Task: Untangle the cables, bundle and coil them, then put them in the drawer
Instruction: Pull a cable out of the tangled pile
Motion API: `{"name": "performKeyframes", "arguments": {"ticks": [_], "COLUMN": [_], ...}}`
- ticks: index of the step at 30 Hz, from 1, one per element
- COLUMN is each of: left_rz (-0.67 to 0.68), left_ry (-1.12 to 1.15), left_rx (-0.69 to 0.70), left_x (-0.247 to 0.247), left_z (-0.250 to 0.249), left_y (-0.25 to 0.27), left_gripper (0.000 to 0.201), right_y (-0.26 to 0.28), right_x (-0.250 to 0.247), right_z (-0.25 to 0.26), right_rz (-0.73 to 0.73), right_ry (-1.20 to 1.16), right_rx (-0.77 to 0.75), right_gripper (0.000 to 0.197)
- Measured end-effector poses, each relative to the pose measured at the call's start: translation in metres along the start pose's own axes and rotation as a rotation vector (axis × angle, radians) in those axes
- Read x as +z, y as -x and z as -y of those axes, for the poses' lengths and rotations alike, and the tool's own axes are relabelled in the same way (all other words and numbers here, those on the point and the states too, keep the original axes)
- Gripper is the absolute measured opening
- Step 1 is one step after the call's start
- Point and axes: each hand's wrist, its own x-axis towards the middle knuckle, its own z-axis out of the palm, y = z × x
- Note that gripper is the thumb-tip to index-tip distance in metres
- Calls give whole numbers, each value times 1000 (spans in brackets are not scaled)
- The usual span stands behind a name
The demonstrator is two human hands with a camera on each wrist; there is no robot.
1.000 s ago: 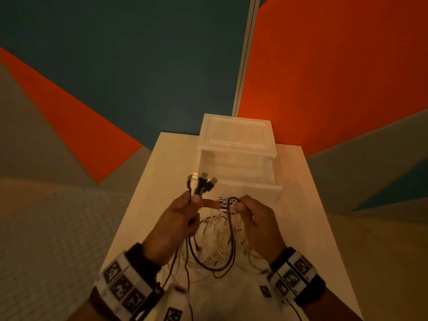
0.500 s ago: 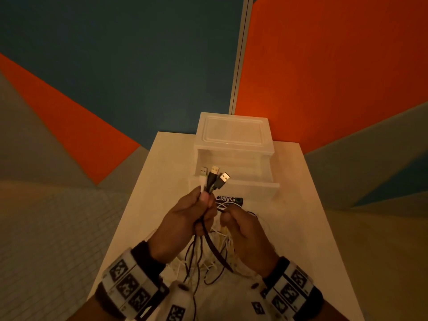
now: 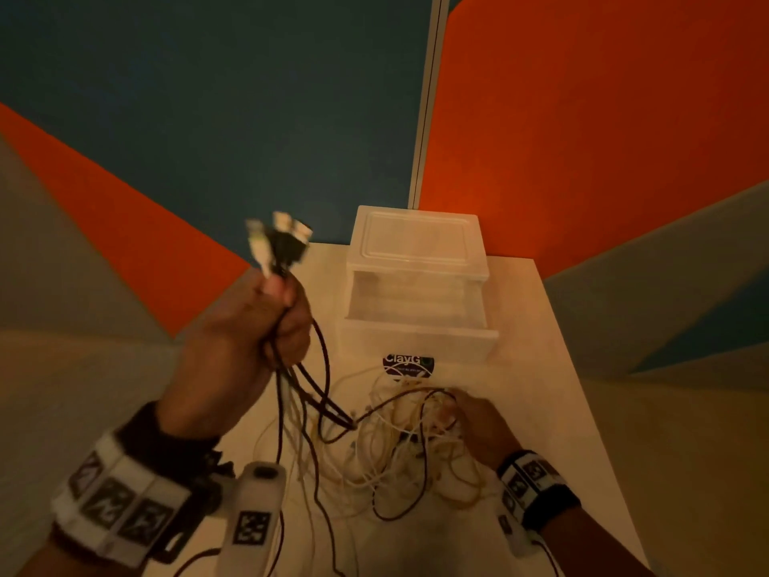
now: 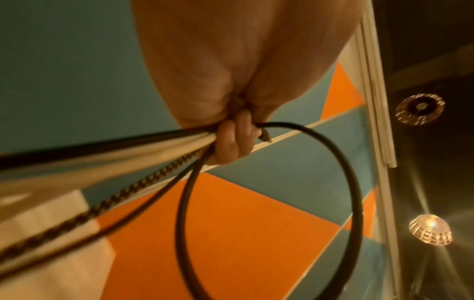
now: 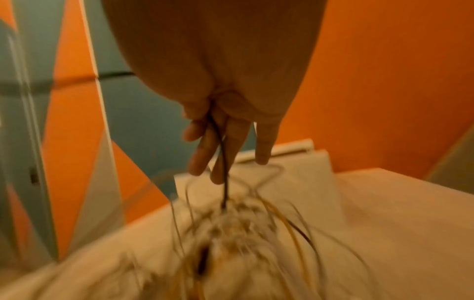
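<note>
My left hand (image 3: 270, 322) is raised left of the drawer and grips a bunch of black, white and braided cables just below their USB plugs (image 3: 279, 239). In the left wrist view its fingers (image 4: 231, 142) curl round the cables (image 4: 128, 162), and a black loop (image 4: 179, 213) hangs from them. The cables run down to a tangle of white and dark cables (image 3: 399, 447) on the table. My right hand (image 3: 470, 414) lies low on that tangle. In the blurred right wrist view a dark cable (image 5: 224, 178) runs between the thumb and extended fingers (image 5: 220, 142).
A translucent white drawer box (image 3: 416, 243) stands at the back of the pale table (image 3: 561, 410), with its drawer (image 3: 416, 335) pulled open and nothing seen in it. A dark round sticker (image 3: 408, 365) lies just before it. Orange and teal wall panels rise close behind.
My left hand has lifted the plug ends up and to the left, drawing the cables taut. My right hand has dropped away from it, down onto the tangle.
</note>
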Motion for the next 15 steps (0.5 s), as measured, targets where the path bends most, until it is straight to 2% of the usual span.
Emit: {"name": "performKeyframes", "arguments": {"ticks": [3,5,7,10,12,15], "left_rz": [-99,-138,-158,-127,-99,7], "left_ry": [-228,-286,-334,-413,-423,-540], "left_rx": [-134,-180,-197,-174,-174,-213], "left_x": [6,14,23,30,29,18], "left_z": [33,51,63,71,69,52], "left_y": [6,8,9,12,14,15], "left_gripper": [28,29,25,32,40,38], "right_y": [8,19,34,57,68,89], "right_x": [-35,-53,-64,-62,-52,-44], "right_z": [62,101,134,163,165,146], "right_rz": [-219,-281,-279,-169,-87,-75], "right_ry": [-158,-193,-226,-216,-226,-323], "right_rx": [-159,-255,-355,-408,-418,-373], "right_gripper": [35,35,28,36,40,39]}}
